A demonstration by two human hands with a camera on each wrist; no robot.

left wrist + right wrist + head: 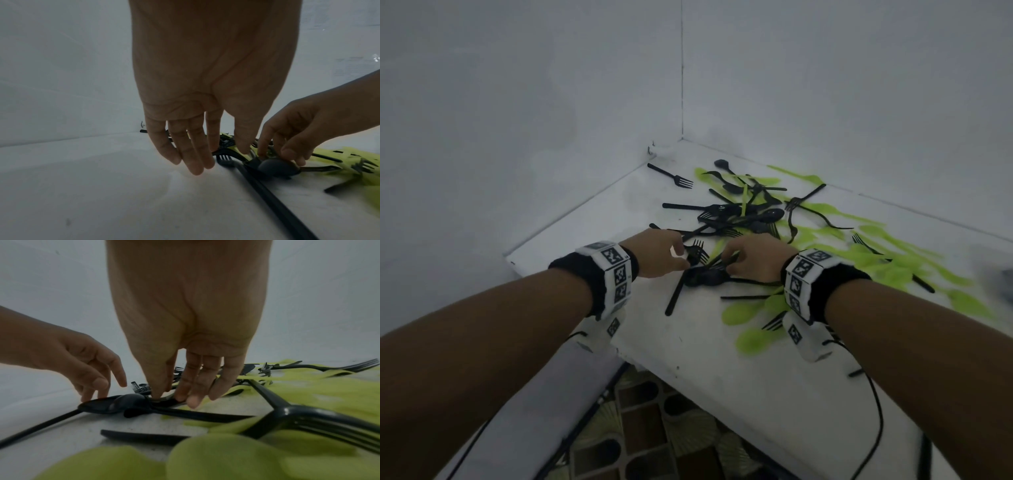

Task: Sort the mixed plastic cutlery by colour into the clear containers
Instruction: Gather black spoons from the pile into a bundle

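Nearest me, along the near edge of the white desk [756,394], I see lime green spoons [753,329] with a black fork half under my right wrist. Just beyond, my right hand [751,255] pinches the black fork tines [164,400] between thumb and fingers. Beside it my left hand [657,253] hangs with straight, relaxed fingers [193,155], their tips at a black spoon bowl [115,404]; I cannot tell whether they grip it. Farther back, toward the desk's far corner at the walls, black cutlery [722,212] lies tangled, and green pieces [876,246] spread along the right edge.
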